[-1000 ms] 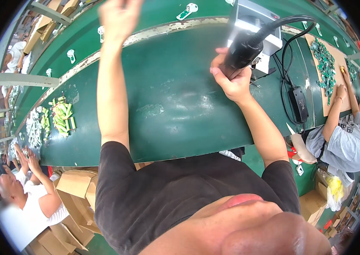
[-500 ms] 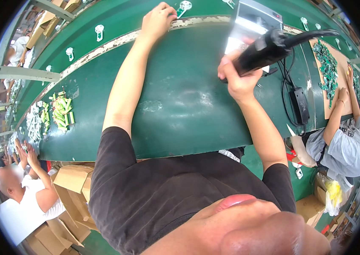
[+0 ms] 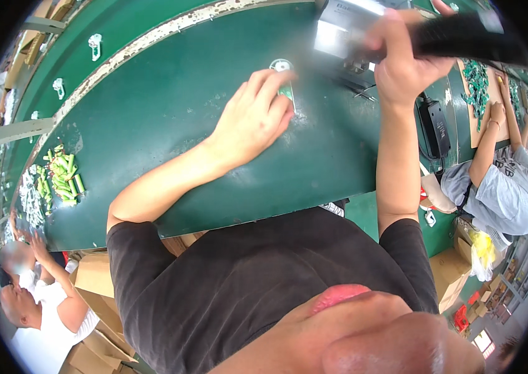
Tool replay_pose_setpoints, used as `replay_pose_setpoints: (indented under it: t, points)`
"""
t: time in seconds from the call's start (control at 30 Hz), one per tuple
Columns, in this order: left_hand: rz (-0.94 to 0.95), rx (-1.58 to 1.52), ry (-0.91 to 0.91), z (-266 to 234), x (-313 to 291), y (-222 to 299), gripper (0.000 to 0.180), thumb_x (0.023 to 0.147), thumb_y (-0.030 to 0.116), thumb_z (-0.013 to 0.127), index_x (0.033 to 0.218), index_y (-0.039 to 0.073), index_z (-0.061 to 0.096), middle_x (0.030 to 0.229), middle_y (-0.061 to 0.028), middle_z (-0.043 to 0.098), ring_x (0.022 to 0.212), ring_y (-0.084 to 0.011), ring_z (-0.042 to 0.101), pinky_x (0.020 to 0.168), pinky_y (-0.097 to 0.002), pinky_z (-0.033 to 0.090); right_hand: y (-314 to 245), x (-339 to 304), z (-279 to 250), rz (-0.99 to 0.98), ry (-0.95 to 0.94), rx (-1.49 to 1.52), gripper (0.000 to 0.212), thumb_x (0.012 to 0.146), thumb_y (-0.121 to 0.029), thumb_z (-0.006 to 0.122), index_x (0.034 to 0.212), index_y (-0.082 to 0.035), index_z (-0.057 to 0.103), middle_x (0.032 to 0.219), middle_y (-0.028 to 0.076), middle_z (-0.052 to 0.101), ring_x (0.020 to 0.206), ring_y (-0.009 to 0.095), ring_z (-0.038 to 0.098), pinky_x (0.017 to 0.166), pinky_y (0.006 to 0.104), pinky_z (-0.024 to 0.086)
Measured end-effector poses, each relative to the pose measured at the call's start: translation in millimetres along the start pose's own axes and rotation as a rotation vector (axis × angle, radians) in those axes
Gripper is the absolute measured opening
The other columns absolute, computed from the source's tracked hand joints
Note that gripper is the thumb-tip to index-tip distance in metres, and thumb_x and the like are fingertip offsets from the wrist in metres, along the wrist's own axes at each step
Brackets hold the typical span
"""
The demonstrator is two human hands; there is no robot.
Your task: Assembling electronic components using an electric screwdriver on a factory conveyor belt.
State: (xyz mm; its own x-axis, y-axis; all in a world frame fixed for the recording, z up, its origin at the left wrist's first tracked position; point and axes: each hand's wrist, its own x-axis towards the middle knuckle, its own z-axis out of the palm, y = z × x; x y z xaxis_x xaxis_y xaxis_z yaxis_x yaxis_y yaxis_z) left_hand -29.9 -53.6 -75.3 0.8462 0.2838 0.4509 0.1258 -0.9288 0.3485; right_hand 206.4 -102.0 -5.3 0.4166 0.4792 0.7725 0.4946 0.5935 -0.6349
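My left hand (image 3: pixel 253 117) is over the table, its fingers bent down around a small white plastic part with a round end (image 3: pixel 281 65) and a green circuit board. The hand hides much of that part, which lies on the green tabletop (image 3: pixel 208 187). Up to the right, my right hand (image 3: pixel 408 67) grips a black corded electric screwdriver (image 3: pixel 463 36), blurred by motion. Its tip is smeared near a silver metal box (image 3: pixel 342 28) at the table's far side.
A black power adapter (image 3: pixel 433 129) with cables lies right of my right forearm. Green batteries (image 3: pixel 65 174) are heaped at left. Green circuit boards (image 3: pixel 476 93) cover a brown board at right. Beyond a worn rail, white parts (image 3: pixel 94 47) sit on a green surface. Co-workers sit on both sides.
My left hand has come back from beyond the rail with the white part, onto the near table. My right hand and the screwdriver have moved up and right.
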Motion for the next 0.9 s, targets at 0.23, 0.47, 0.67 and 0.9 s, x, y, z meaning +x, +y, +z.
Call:
replay_pose_setpoints:
  t: [0.23,0.47,0.67,0.9]
  points:
    - [0.016,-0.111,0.084,-2,0,-13,0.028,0.073,0.016,0.086,0.094,0.009,0.068,0.14,-0.0147,0.056,0.122,-0.038,0.056,0.096,-0.0451,0.054,-4,-25,0,0.275,-0.09,0.457,0.063,0.091,0.009,0.055,0.148,-0.007,0.032,0.069,0.009,0.055,0.048,0.017,0.048,0.05,0.0361,0.044]
    - [-0.018,-0.158,-0.007,7,-8,-31,0.033,0.076,0.025,0.086,0.103,0.01,0.074,0.152,-0.0128,0.052,0.133,-0.0341,0.056,0.105,-0.0437,0.051,0,-61,29,0.229,-0.096,0.492,0.07,0.093,0.004,0.052,0.153,-0.015,0.022,0.074,0.007,0.055,0.051,0.016,0.047,0.049,0.0375,0.047]
    - [-0.013,-0.195,-0.026,10,-8,-32,0.034,0.077,0.025,0.086,0.105,0.009,0.075,0.151,-0.0126,0.054,0.129,-0.0334,0.059,0.106,-0.0439,0.051,5,-75,40,0.223,-0.123,0.485,0.07,0.095,0.001,0.058,0.152,-0.013,0.019,0.072,0.008,0.057,0.049,0.016,0.048,0.048,0.0361,0.047]
    - [-0.038,-0.212,-0.024,12,-11,-33,0.033,0.076,0.025,0.087,0.102,0.008,0.076,0.149,-0.0127,0.055,0.128,-0.0336,0.06,0.104,-0.043,0.052,13,-84,44,0.236,-0.129,0.386,0.07,0.094,0.003,0.059,0.151,-0.009,0.018,0.072,0.01,0.059,0.047,0.017,0.05,0.047,0.0342,0.045]
